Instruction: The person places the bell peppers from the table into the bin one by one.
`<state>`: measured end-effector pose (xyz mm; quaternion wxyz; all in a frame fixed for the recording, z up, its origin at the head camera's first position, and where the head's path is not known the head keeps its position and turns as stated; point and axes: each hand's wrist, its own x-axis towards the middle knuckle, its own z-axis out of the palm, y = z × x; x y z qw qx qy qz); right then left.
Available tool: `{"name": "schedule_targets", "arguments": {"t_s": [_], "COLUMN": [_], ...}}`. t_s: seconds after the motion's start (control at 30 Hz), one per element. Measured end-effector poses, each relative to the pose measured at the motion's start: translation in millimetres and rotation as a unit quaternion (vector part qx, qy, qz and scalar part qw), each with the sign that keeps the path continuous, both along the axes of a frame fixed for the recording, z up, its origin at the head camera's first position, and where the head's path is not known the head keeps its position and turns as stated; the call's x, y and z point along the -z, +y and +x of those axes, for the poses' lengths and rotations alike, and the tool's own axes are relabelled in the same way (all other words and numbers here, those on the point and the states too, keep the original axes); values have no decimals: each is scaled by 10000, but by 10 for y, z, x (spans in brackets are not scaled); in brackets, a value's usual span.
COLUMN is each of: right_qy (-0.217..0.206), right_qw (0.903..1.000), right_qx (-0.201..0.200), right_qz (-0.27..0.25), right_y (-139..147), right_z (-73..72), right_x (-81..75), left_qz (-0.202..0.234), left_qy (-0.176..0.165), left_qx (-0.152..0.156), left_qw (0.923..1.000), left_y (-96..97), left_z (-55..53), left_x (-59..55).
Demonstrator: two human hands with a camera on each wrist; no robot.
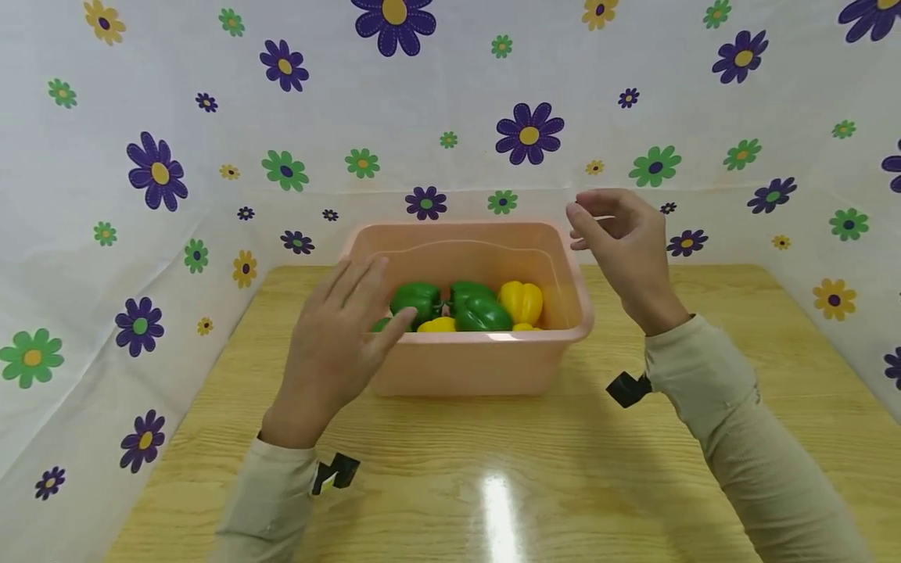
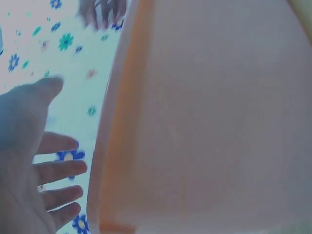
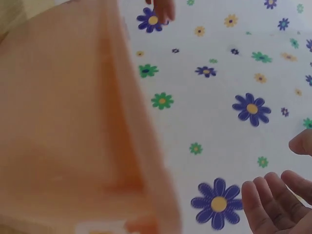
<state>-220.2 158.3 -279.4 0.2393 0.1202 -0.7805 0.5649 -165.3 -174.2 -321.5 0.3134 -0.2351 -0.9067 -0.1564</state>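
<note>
A pink plastic tub (image 1: 464, 366) stands on the wooden table. Inside it lie green bell peppers (image 1: 484, 313) and yellow bell peppers (image 1: 521, 302). My left hand (image 1: 336, 336) is over the tub's near left corner, its fingers spread and nothing held; in the left wrist view the left hand (image 2: 24, 161) appears beside the tub wall (image 2: 204, 122). Off the tub's right rim, my right hand (image 1: 629, 250) is raised with loosely bent fingers and holds nothing. The right wrist view has the right hand (image 3: 280, 204) apart from the tub wall (image 3: 58, 126). The near wall hides part of the peppers.
Behind and at both sides of the wooden table (image 1: 450, 469) hangs a white cloth (image 1: 450, 94) printed with flowers. A small black device (image 1: 629, 389) sits at the right cuff, and another black device (image 1: 336, 473) at the left cuff.
</note>
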Motion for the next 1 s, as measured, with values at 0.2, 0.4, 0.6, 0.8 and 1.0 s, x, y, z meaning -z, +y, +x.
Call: {"name": "schedule_targets", "arguments": {"t_s": [0.2, 0.4, 0.6, 0.8, 1.0], "right_qy": [-329, -1645, -2677, -2950, -2864], "right_qw": [9980, 9798, 9589, 9522, 9554], "right_qx": [364, 333, -335, -676, -599], "right_qz": [404, 1084, 881, 412, 387], "right_y": [168, 308, 362, 326, 324], "right_z": [-38, -60, -94, -95, -71], "right_x": [202, 350, 421, 456, 456], "left_qz": [1815, 3078, 4080, 4548, 4514], "left_qy": [-42, -1451, -3015, -3459, -3539], "left_qx": [-606, -1318, -1089, -716, -548], "left_qw": [9815, 9310, 8548, 8175, 8173], "left_y": [-270, -459, -439, -399, -347], "left_z": [-137, -236, -297, -337, -342], "left_x": [-1, 54, 133, 174, 179]}}
